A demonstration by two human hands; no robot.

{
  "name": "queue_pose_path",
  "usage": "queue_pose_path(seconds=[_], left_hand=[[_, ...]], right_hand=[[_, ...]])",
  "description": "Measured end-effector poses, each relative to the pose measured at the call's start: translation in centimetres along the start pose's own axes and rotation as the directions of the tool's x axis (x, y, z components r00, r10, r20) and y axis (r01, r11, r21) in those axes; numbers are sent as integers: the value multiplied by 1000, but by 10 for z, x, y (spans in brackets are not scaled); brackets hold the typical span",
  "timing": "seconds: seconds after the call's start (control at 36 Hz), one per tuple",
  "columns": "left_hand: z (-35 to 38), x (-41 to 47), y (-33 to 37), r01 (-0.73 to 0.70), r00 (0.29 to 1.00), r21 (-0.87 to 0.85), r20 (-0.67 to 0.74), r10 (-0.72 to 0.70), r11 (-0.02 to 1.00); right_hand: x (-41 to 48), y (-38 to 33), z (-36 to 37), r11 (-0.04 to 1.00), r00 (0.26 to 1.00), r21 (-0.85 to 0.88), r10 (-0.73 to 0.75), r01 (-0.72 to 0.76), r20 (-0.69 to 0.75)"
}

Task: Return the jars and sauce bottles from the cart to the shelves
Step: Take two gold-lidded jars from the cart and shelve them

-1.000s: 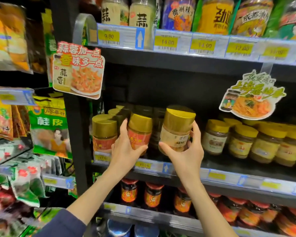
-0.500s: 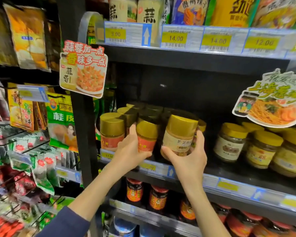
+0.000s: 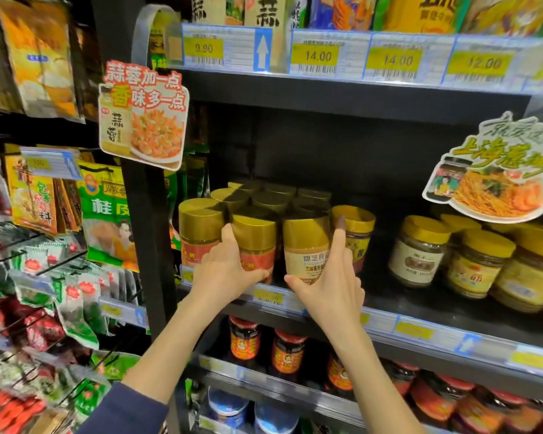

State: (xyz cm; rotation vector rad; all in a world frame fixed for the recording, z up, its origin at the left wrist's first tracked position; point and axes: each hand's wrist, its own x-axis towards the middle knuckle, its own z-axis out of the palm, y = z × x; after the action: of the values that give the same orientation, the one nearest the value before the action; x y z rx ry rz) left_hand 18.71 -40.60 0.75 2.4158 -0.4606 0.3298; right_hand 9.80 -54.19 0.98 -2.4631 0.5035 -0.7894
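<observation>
Two gold-lidded jars stand upright at the front edge of the middle shelf point(image 3: 420, 332). My left hand point(image 3: 226, 274) grips the red-labelled jar point(image 3: 256, 242), thumb at its base and forefinger up its left side. My right hand point(image 3: 329, 286) holds the beige-labelled jar point(image 3: 306, 245) the same way, thumb under the front and forefinger up the right side. The two jars stand side by side, almost touching. No cart is in view.
More gold-lidded jars point(image 3: 201, 227) fill the row behind and to the left. Yellow-lidded jars point(image 3: 420, 249) stand to the right, red-lidded sauce jars point(image 3: 287, 352) on the shelf below. Two promo signs point(image 3: 143, 117) point(image 3: 496, 173) jut out from the shelves. Spice packets point(image 3: 107, 214) hang at left.
Both hands have pushed their jars forward and down onto the middle shelf. The beige jar was tilted and now stands upright.
</observation>
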Motion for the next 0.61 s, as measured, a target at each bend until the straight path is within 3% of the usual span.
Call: queue_pose_path(seconds=[0.31, 0.44, 0.61], left_hand=[[-8, -30, -16, -139, 986, -241, -125, 111, 960], [-2, -56, -33, -228, 968, -180, -152, 202, 957], [15, -67, -54, -332, 943, -30, -17, 332, 943]], right_hand=[[6, -1, 2, 997, 998, -77, 18, -14, 58], [7, -9, 3, 998, 998, -61, 15, -12, 63], [8, -16, 7, 998, 998, -65, 27, -23, 57]])
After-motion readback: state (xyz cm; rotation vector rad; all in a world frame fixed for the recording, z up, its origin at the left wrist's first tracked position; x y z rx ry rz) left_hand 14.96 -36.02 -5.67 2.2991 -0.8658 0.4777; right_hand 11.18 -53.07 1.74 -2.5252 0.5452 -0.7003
